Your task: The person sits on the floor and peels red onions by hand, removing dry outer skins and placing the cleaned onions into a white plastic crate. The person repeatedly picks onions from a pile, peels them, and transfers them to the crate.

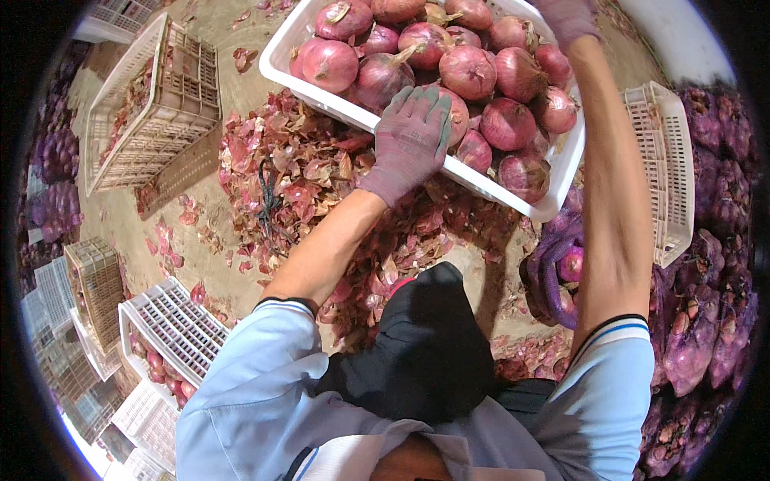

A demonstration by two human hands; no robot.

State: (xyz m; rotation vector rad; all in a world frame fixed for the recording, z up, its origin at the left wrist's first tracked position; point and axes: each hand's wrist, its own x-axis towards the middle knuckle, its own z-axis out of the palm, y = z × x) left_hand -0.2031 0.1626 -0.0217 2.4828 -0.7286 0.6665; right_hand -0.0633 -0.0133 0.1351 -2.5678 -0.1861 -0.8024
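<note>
A white plastic crate [481,186] full of red onions [468,72] stands tilted before me at the top. My left hand [415,141], in a purple glove with grey fingertips, lies over its near rim, the fingers on the onions at that edge; whether it grips the rim or an onion I cannot tell. My right hand [565,21], gloved too, is at the crate's far right corner, partly cut off by the picture's edge; its fingertips are hidden.
Dry onion skins [301,174] lie heaped under and beside the crate. A beige slatted crate [189,90] stands at the left, another crate [674,174] at the right. A purple mesh bag [550,264] with onions lies right of my knee. Full mesh sacks [698,337] are stacked along the right.
</note>
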